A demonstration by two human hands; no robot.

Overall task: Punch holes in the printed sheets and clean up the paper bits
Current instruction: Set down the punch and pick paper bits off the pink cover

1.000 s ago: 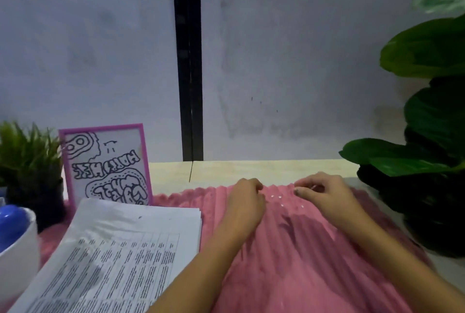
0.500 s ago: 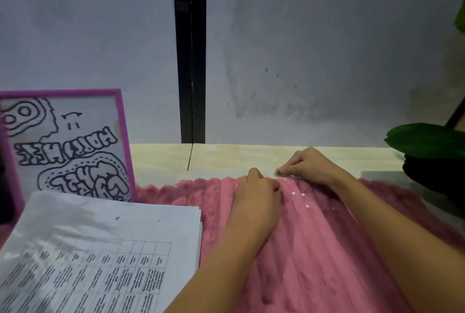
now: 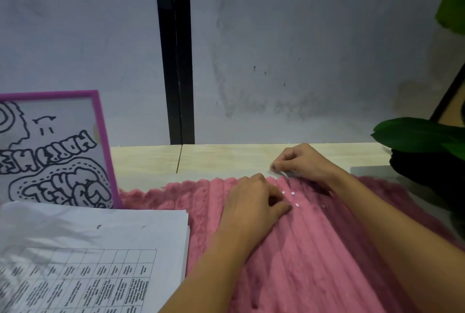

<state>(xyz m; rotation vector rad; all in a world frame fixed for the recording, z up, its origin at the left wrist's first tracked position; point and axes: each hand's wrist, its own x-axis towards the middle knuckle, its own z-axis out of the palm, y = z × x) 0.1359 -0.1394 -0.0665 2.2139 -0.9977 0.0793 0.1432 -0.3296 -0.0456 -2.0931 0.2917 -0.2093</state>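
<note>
The paper bits (image 3: 293, 193) are the thing in hand: four small white discs on the pink ribbed fleece mat (image 3: 314, 262), near its twelve o'clock edge, between the two hands. One lies just at three o'clock of the left thumb, two sit a little beyond it toward twelve, and one lies apart toward three o'clock. I judge them almost weightless and flimsy, apt to cling to the pile, sink between the ribs or drift on a breath. Each is best taken singly with a fingertip pinch from above, or pressed onto a fingertip. Being round and lying flat, they have no long axis and point nowhere, but the loose scatter runs roughly nine to three, across ribs that run six to twelve. The left hand (image 3: 254, 202) rests knuckles-up on the mat with its fingers curled under and its thumb reaching toward the nearest bit, and whether it hides gathered bits I cannot tell. The right hand (image 3: 304, 161) sits at twelve o'clock, where the mat meets the wooden table (image 3: 226, 159), with thumb and forefinger tips pressed narrowly together. Anything between them is too small to see. The stack of printed sheets (image 3: 105, 249) lies at eight o'clock, its punched edge facing twelve.
</note>
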